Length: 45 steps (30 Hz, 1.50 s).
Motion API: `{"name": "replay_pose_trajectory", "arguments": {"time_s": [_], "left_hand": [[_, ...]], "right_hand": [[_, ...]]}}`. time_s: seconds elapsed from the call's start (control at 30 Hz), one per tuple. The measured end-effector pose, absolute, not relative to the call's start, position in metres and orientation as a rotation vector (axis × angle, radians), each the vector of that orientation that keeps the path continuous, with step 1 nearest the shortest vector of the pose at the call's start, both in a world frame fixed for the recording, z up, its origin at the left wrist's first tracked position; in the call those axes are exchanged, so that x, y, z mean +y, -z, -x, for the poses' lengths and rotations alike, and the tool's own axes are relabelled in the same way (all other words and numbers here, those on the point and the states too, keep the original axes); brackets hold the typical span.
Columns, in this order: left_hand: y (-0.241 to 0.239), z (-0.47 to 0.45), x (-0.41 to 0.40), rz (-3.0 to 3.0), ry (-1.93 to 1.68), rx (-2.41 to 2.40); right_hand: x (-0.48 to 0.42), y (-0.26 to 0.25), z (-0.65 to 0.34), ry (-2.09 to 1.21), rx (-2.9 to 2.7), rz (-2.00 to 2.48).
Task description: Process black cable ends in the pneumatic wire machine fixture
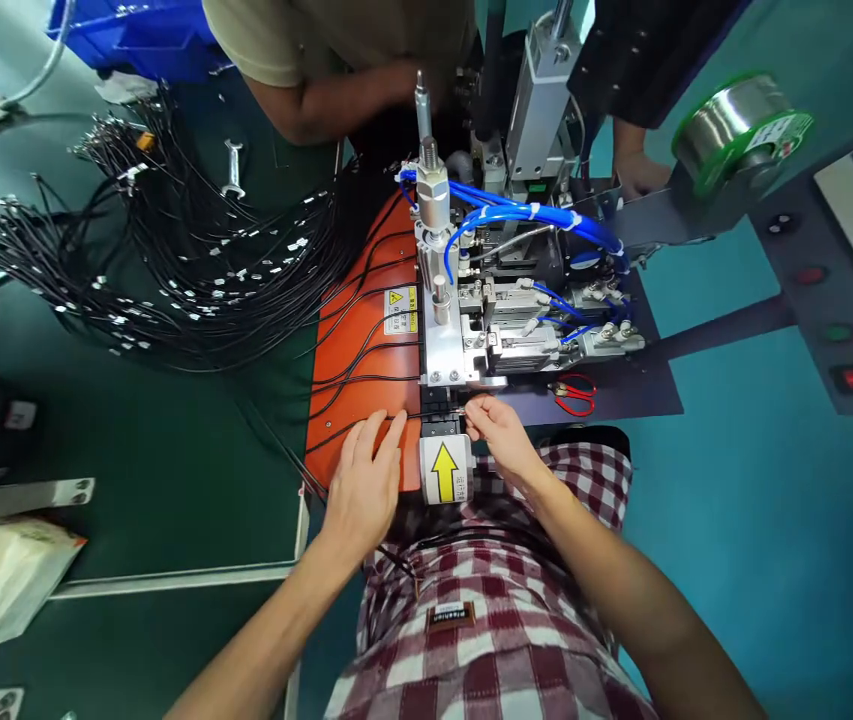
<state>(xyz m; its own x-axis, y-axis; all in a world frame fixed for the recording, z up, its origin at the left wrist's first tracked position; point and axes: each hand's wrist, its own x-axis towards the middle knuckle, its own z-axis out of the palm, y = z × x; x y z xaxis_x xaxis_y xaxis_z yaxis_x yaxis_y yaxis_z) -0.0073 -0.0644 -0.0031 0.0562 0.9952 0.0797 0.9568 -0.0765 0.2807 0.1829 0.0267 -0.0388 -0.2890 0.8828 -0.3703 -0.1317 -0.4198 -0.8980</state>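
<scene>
My left hand (367,478) lies flat on the orange plate (355,330), fingers stretched out and pressing a thin black wire (403,414) against it. My right hand (499,436) pinches the wire's end at the slot of the small metal machine (456,330), just right of the block with the yellow arrow label (445,470). Several more black wires run across the orange plate into the machine.
A large bundle of black wires with metal terminals (171,250) spreads over the green table at the left. Red-handled snips (574,395) lie right of the machine. A solder spool (737,125) and control panel (846,300) stand at right. Another person's arms (321,100) work opposite.
</scene>
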Motion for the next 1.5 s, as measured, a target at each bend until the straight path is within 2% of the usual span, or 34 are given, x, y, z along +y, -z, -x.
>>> {"name": "replay_pose_trajectory", "arguments": {"time_s": [0.13,0.33,0.47,0.6,0.7,0.73,0.83,0.93,1.0,1.1,1.2,1.5], "left_hand": [[0.006,0.024,-0.054,-2.302,-0.39,1.882],[0.008,0.021,-0.06,-2.288,-0.426,1.937],[0.008,0.025,-0.021,-2.238,-0.498,1.893],[-0.013,0.042,0.028,-2.237,-0.6,1.704],[-0.04,0.053,0.014,-2.247,-0.623,1.479],[-0.047,0.056,-0.001,-2.28,-0.543,1.402],[-0.056,0.062,-0.053,-2.451,-0.004,1.114],[-0.053,0.069,-0.082,-2.516,0.151,1.087],[-0.054,0.073,-0.08,-2.405,0.025,1.1],[-0.061,0.073,-0.061,-2.129,-0.396,1.226],[-0.062,0.064,-0.048,-2.106,-0.682,1.33],[-0.036,0.043,-0.075,-2.33,-0.62,1.386]], "right_hand": [[0.028,0.04,-0.182,-1.742,-1.064,1.24],[0.016,0.041,-0.214,-1.565,-1.053,1.348],[-0.002,0.049,-0.246,-1.473,-0.99,1.455],[-0.014,0.053,-0.264,-1.477,-0.934,1.5],[-0.02,0.048,-0.275,-1.469,-0.901,1.519],[-0.023,0.045,-0.278,-1.448,-0.908,1.535],[-0.03,0.034,-0.284,-1.444,-0.938,1.549],[-0.034,0.021,-0.278,-1.48,-1.004,1.512],[-0.036,0.009,-0.268,-1.498,-1.072,1.472],[-0.037,-0.01,-0.245,-1.541,-1.226,1.422],[-0.037,-0.027,-0.223,-1.605,-1.37,1.298],[-0.03,-0.028,-0.205,-1.781,-1.092,1.126]]}}
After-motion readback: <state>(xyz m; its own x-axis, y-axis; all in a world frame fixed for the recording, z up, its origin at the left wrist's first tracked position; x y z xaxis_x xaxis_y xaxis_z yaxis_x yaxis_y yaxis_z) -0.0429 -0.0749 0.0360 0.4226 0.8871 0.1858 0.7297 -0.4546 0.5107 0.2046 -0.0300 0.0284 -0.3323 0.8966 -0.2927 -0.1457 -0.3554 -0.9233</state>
